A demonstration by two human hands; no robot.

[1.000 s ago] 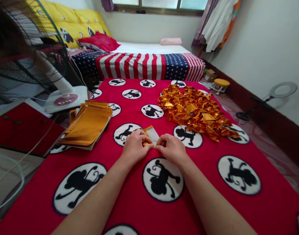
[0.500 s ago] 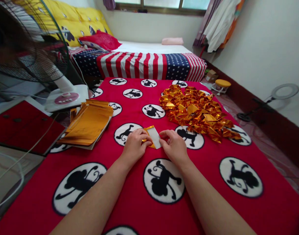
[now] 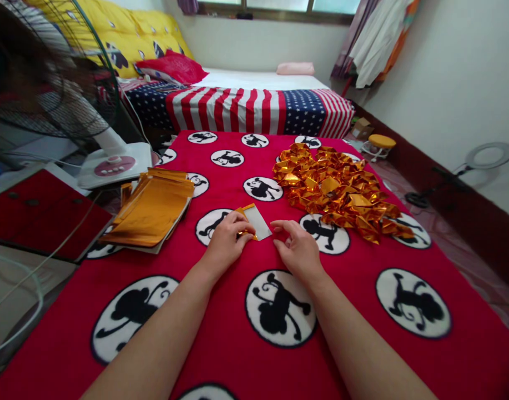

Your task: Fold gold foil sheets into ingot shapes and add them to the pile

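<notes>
A partly folded sheet of gold foil paper [image 3: 257,223] shows its pale underside, with gold strips along its far and left edges. My left hand [image 3: 231,236] grips its left side between thumb and fingers. Just off the paper's right corner, my right hand [image 3: 295,244] is held with thumb and fingers curled but apart, nothing between them. To the left lies a stack of flat gold foil sheets [image 3: 152,208]. A large heap of folded gold foil pieces [image 3: 335,189] spreads over the cloth to the right.
A red cloth with monkey prints [image 3: 341,344] covers the table. On the left stand a fan [image 3: 112,158] and a red-topped cabinet [image 3: 41,216] with cables across it. Beyond the table is a bed [image 3: 237,108]; a yellow stool [image 3: 381,141] and ring light [image 3: 489,155] stand at right.
The foil paper has shifted left and away with my left hand and turned a little. It has come away from my right hand's fingers, which have opened slightly.
</notes>
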